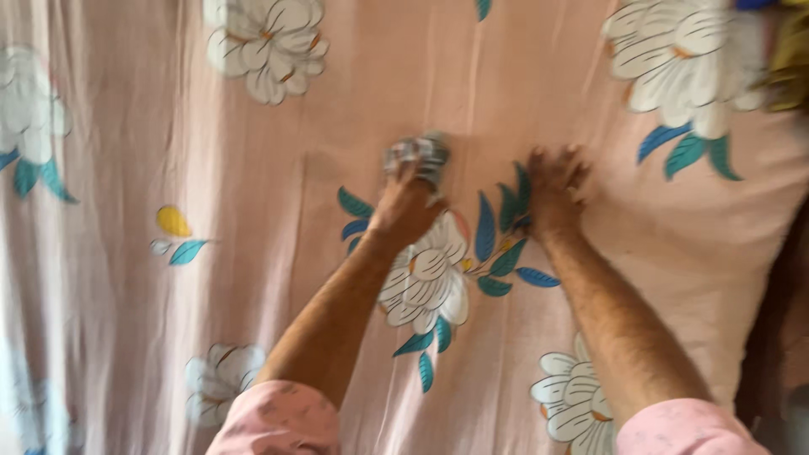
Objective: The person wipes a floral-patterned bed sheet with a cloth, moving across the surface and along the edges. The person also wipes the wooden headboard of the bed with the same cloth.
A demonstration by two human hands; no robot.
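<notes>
- The left hand reaches forward over a pink bedsheet and is closed around a small crumpled bundle of cloth, grey and white with a faint pattern; motion blur hides its detail.
- The bundle sits at the fingertips of that hand, touching the sheet near the middle of the view, just above a printed white flower.
- The right hand lies palm down on the sheet, just beside the left, its fingers spread apart and holding nothing.
- That hand rests over a cluster of printed blue and teal leaves, and its fingertips press into the fabric.
- Both forearms are bare and come up from the bottom edge; pink patterned sleeves show at the elbows.
- The sheet fills almost the whole view and carries large white flowers with orange centres and teal leaves; long soft creases run up and down it.
- A small yellow and teal printed motif lies well to the left of the hands.
- At the top right corner, a piece of yellowish fabric lies at the edge of the sheet, too blurred to tell what it is.
- A dark strip shows along the right edge, beyond the sheet.
</notes>
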